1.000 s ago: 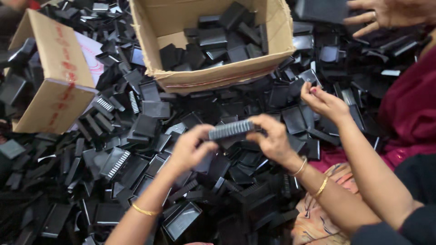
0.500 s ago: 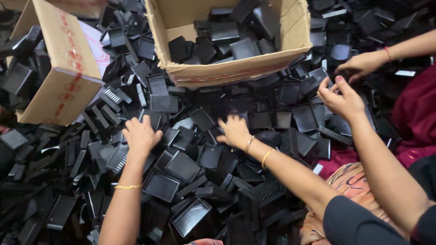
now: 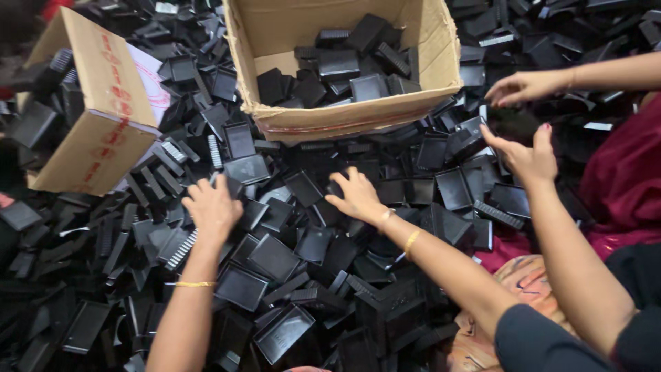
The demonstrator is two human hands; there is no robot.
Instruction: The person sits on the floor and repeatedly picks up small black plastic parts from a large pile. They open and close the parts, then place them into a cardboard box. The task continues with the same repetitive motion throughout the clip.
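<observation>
Black plastic trays lie heaped under both hands. Left hand and right hand press down spread-fingered, gripping nothing yet. Sorting seems underway; closing on one tray comes next.

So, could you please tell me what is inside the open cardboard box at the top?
The open cardboard box holds a loose heap of black plastic trays and ribbed pieces. The heap covers the box bottom, so it cannot be seen.

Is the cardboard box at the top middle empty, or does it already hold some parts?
Partly filled. The cardboard box stands open, and black plastic parts cover its bottom, while much of its inner walls is bare.
</observation>
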